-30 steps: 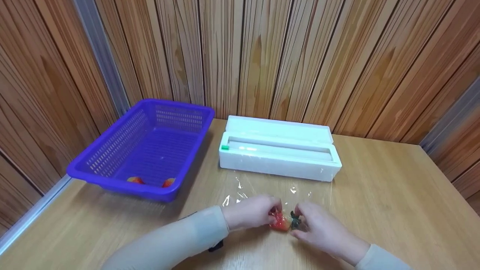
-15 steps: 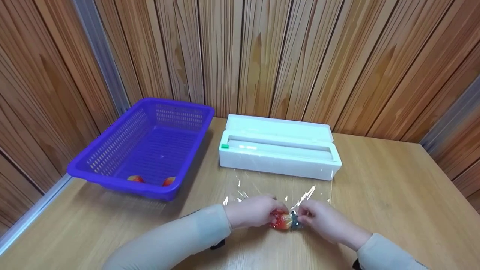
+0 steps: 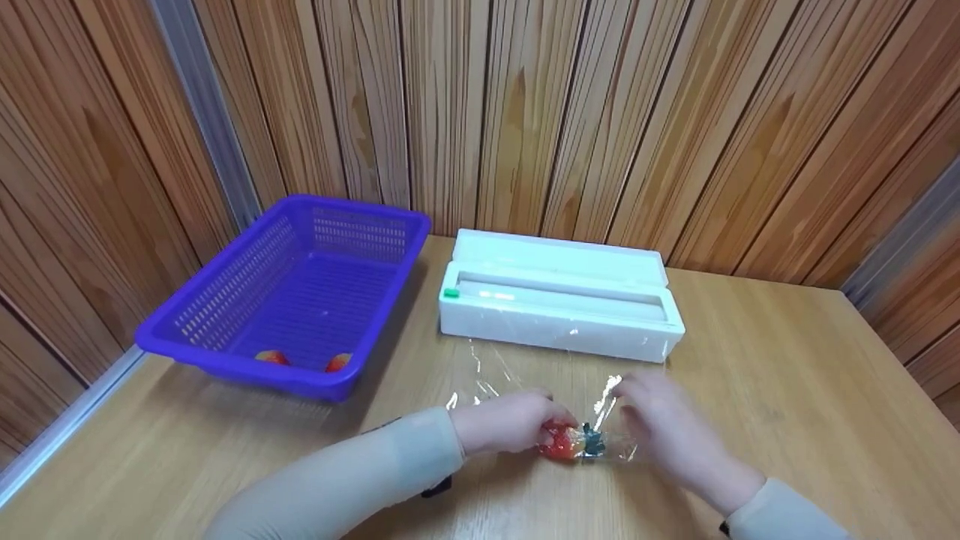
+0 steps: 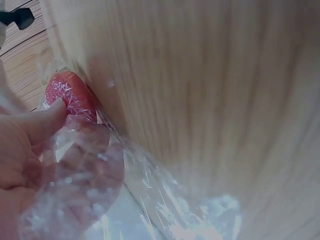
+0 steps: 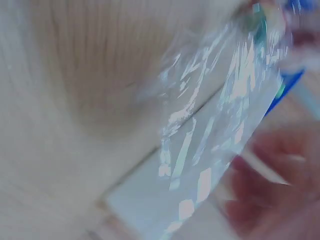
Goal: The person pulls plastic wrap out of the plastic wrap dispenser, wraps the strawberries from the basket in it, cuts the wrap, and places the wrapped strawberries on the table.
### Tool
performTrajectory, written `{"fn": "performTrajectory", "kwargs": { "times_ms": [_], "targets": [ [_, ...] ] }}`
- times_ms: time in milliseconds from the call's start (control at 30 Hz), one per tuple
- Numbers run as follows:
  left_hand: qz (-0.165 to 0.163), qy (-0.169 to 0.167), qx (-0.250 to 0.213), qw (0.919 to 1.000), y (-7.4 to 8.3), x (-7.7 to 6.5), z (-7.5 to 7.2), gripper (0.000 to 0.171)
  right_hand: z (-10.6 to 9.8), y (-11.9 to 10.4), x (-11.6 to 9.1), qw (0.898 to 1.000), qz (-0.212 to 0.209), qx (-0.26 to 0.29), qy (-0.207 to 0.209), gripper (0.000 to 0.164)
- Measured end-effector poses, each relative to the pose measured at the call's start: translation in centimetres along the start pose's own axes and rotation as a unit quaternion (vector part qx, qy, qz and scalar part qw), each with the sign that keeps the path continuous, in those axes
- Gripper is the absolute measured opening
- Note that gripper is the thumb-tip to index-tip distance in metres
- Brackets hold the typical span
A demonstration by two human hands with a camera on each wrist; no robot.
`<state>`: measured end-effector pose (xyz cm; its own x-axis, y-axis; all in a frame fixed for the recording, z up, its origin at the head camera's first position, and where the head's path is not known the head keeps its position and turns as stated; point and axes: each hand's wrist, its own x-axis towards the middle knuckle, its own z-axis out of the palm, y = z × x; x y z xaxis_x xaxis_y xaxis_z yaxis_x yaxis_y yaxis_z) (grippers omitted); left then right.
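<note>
In the head view my left hand [image 3: 514, 422] grips a red and yellowish strawberry [image 3: 561, 442] with dark green leaves, close above the table. Clear cling film [image 3: 611, 401] wraps around the fruit and trails past its leaves. The left wrist view has the thumb pressed on the strawberry [image 4: 70, 95], while film [image 4: 150, 185] lies over the fingers. My right hand [image 3: 671, 427] is just right of the leafy end, beside the film's loose edge. Motion blurs it in the right wrist view, where its fingers [image 5: 270, 175] look loosely bent and apart from the film.
Behind the hands stands a long white box [image 3: 562, 326], lid raised, with a film roll [image 3: 562, 298] inside; film runs from it toward the strawberry. A purple basket [image 3: 382, 300] at left holds two red and yellow fruits [image 3: 337, 363]. A wood-panelled wall [image 3: 517, 112] closes the back.
My right hand first came in to the leafy end and film covered the leaves; then it drew away to the right. My left hand has stayed on the strawberry.
</note>
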<state>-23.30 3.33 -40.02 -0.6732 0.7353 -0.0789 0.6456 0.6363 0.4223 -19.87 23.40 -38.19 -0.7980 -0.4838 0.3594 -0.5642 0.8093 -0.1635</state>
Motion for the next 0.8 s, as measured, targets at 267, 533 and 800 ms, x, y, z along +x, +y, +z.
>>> {"fn": "performTrajectory", "kwargs": {
  "times_ms": [267,533,800],
  "targets": [
    [0.019,-0.003,0.025,0.9995,-0.2,0.5,0.0,0.023,2.5,-4.2,-0.8,0.984,-0.163,-0.072,0.000,0.030],
    [-0.003,-0.018,0.026,0.9995,-0.5,0.5,-0.4,0.017,3.5,-4.1,-0.2,0.983,-0.150,-0.103,-0.011,0.028],
    [-0.121,-0.088,-0.042,0.9879,-1.6,-1.7,-2.7,0.027,3.9,-3.9,0.6,0.989,-0.107,-0.084,-0.055,0.020]
  ]
}}
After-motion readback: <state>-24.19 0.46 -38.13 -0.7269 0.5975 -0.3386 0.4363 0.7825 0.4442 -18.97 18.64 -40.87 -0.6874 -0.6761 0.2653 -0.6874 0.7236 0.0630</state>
